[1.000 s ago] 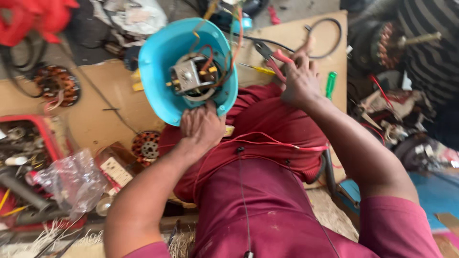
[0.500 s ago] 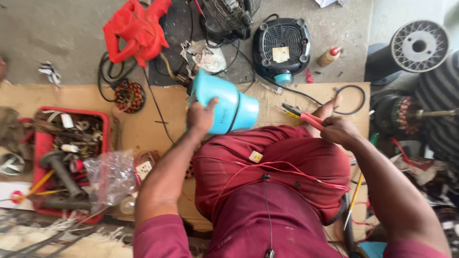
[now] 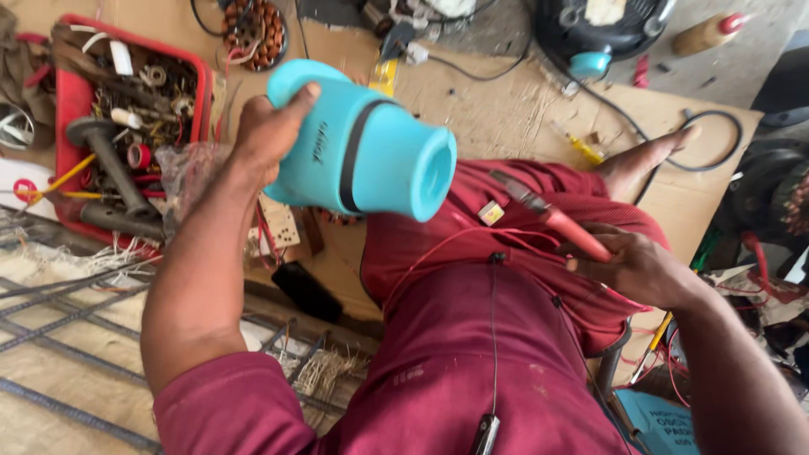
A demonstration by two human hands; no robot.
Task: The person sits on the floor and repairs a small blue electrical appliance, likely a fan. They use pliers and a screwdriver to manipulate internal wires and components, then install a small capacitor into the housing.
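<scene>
My left hand grips a light blue plastic fan housing with a black band round it, held in the air above my lap with its narrow open end pointing right. My right hand is closed on a red-handled screwdriver, whose tip points up and left toward the housing without touching it. I sit cross-legged in dark red clothes on cardboard, and my bare foot rests on it at the right.
A red tray of tools and metal parts stands at the upper left, with a clear plastic bag beside it. A copper-wound stator, a black round fan base, a yellow screwdriver and a black cable loop lie ahead.
The view has swung down and closer. My left hand has lifted the blue housing and turned it sideways, nearer to me. My right hand has dropped toward my lap with the screwdriver.
</scene>
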